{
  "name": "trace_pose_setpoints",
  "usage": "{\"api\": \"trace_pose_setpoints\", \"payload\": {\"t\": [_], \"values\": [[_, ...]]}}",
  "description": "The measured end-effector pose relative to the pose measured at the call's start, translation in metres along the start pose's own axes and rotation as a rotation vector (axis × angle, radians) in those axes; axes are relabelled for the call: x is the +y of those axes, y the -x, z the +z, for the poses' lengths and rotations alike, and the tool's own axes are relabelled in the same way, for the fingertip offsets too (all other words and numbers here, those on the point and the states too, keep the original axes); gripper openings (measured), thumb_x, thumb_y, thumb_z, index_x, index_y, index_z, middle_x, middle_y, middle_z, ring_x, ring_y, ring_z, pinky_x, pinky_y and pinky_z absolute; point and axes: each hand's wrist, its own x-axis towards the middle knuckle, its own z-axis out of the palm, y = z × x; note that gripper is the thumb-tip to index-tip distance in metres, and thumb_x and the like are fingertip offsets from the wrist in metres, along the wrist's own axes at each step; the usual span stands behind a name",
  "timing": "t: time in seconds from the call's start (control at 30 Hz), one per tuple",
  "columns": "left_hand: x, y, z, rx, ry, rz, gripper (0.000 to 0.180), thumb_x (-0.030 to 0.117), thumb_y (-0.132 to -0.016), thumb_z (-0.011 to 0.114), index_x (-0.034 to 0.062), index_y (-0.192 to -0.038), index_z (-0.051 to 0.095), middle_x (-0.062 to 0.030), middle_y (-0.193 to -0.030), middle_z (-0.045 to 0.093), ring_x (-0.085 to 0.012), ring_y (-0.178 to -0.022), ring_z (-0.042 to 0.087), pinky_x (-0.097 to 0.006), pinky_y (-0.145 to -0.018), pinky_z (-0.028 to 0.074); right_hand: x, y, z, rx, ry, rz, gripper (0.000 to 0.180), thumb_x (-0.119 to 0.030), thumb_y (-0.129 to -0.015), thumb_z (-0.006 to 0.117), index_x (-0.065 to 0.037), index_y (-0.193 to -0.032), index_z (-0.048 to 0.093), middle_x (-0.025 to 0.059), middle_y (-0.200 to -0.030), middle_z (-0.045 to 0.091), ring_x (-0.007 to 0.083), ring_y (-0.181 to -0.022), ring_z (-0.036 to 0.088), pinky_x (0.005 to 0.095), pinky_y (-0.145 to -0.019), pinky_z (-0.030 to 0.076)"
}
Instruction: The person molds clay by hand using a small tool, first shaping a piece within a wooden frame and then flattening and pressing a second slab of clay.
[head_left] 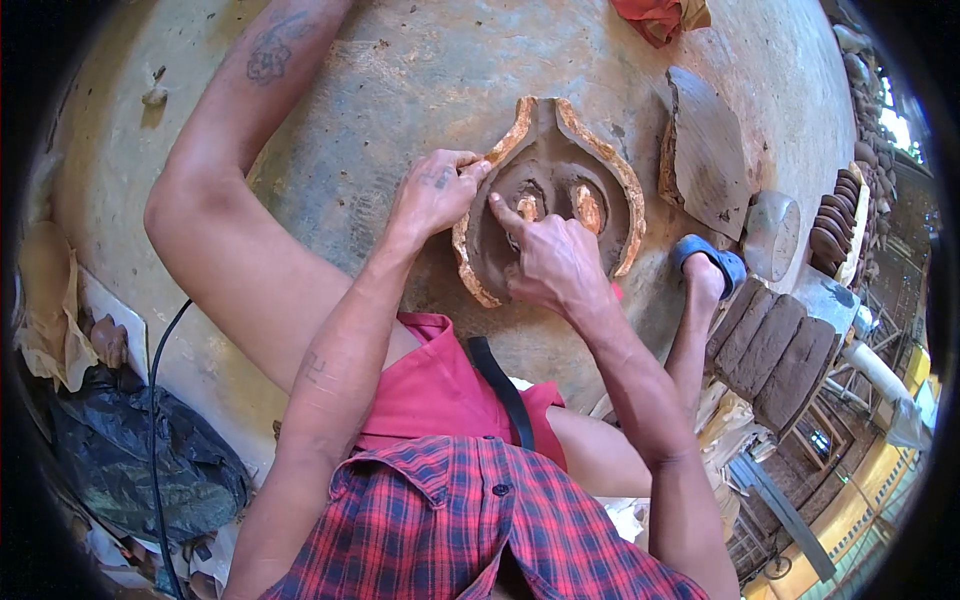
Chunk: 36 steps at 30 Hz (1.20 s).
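On the floor in front of me lies a mould (632, 200) with a rough orange-tan rim, rounded below and narrowing to a neck at the far end. Dark wet clay (548, 160) lines its inside, around two oval hollows where orange patches (588, 208) show. At the left rim, my left hand (436, 192) is closed, its thumb and fingers gripping the edge. My right hand (555, 262) reaches over the clay with its index finger stretched out, the tip touching it beside the left hollow. Its other fingers are bent and partly hidden; nothing shows in it.
A flat clay slab (705, 150) lies right of the mould, near a blue shoe (712, 265) on my foot. Stacked clay blocks (770, 345) and a row of dark discs (835, 225) stand farther right. Black plastic sheeting (140, 450) and a cable (153, 400) lie at left.
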Motion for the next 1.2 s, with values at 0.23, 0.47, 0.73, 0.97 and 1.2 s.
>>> {"api": "trace_pose_setpoints", "payload": {"t": [0.23,0.47,0.73,0.97,1.2], "values": [[-0.004,-0.001,-0.001,-0.016,0.021,-0.002,0.04,0.034,-0.101,0.065,0.0021,-0.122,0.076,-0.0209,-0.113,0.077,-0.0304,-0.105,0.076,-0.039,-0.093,0.055,0.002,0.018,-0.006,-0.173,0.241,-0.132,0.085,-0.017,-0.079,0.07,-0.03,-0.16,0.047,0.0144,-0.076,0.074,0.0326,-0.07,0.076,0.046,-0.063,0.059],[-0.003,-0.004,-0.001,-0.058,0.031,0.041,0.04,0.034,-0.104,0.062,0.0009,-0.123,0.074,-0.0194,-0.109,0.078,-0.0237,-0.099,0.075,-0.038,-0.09,0.054,0.053,0.031,-0.002,-0.244,0.287,-0.306,0.072,-0.015,-0.077,0.075,-0.033,-0.145,0.062,0.0133,-0.074,0.072,0.0347,-0.07,0.073,0.0476,-0.063,0.057],[-0.003,0.004,-0.003,-0.035,0.015,0.029,0.042,0.034,-0.106,0.061,-0.0014,-0.124,0.073,-0.0161,-0.109,0.079,-0.0178,-0.098,0.072,-0.035,-0.092,0.053,0.108,0.067,-0.029,0.084,-0.281,0.005,0.026,-0.025,-0.103,0.06,-0.002,-0.102,0.072,0.0228,-0.084,0.072,0.0446,-0.081,0.07,0.0519,-0.069,0.054],[-0.021,0.011,0.012,-0.131,0.214,-0.05,0.039,0.029,-0.11,0.058,-0.0015,-0.132,0.068,-0.0062,-0.109,0.075,-0.0107,-0.093,0.068,-0.029,-0.081,0.058,0.055,0.067,0.037,0.436,-0.976,0.351,0.032,-0.03,-0.104,0.067,0.0,-0.095,0.075,0.0123,-0.073,0.072,0.0158,-0.063,0.068,0.0356,-0.06,0.052],[-0.011,0.034,0.022,-0.172,0.524,-0.236,0.036,0.029,-0.111,0.058,0.0025,-0.134,0.064,-0.0018,-0.108,0.072,-0.0095,-0.082,0.071,-0.027,-0.068,0.06,0.029,0.04,0.048,0.641,-1.234,0.246,0.014,-0.011,-0.095,0.072,0.001,-0.1,0.078,0.0101,-0.074,0.073,0.0107,-0.07,0.069,0.0285,-0.066,0.054]]}}
